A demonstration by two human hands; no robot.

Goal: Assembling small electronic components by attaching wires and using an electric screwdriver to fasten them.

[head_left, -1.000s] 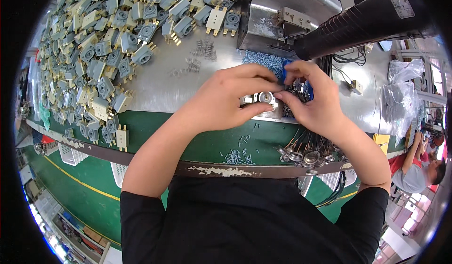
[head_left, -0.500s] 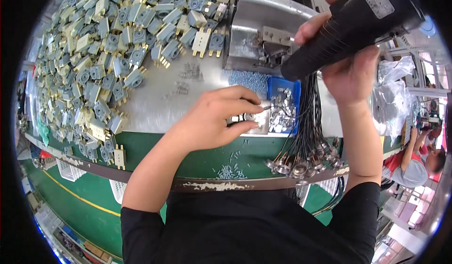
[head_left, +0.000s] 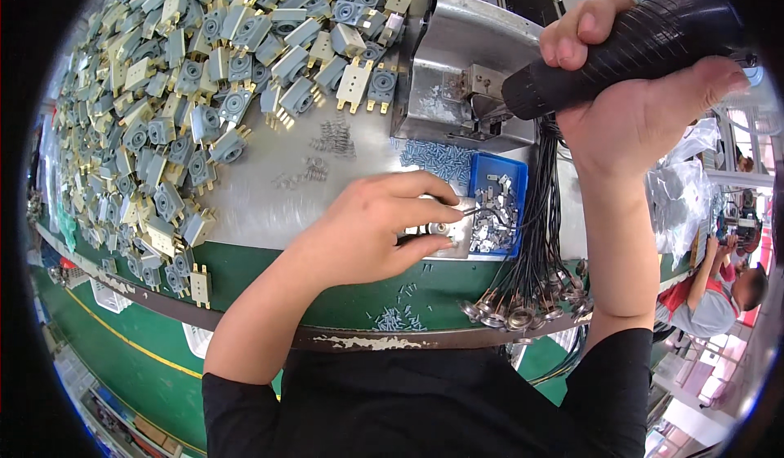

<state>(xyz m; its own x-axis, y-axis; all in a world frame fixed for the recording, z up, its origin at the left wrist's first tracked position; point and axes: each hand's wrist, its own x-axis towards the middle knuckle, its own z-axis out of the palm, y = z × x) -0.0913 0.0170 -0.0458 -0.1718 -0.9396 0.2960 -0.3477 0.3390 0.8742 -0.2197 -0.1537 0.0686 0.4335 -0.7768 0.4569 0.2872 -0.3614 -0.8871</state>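
My left hand (head_left: 380,225) rests low over the bench with thumb and fingers closed around a small round metal part (head_left: 438,229). This part sits at a small metal plate (head_left: 459,242), and the fingers hide most of it. A thin black wire runs from the fingertips toward the blue tray (head_left: 520,201) of small metal clips (head_left: 492,233). Up at the right, my right hand (head_left: 625,127) is wrapped around a thick black cylindrical tool that looks like a power screwdriver (head_left: 653,37). Its narrower end points left, in front of a metal machine.
Grey switch-like housings (head_left: 188,74) with brass prongs are heaped at left. Springs (head_left: 333,138) and blue-grey screws (head_left: 437,156) lie mid-bench; more screws (head_left: 398,320) lie near the edge. A metal feeder box (head_left: 457,42) stands behind. Black wires (head_left: 549,205) with round metal ends hang at right.
My right hand has shifted up and right with the black tool, which lies more level now. My left hand keeps its grip on the metal part; the whole view has moved slightly.
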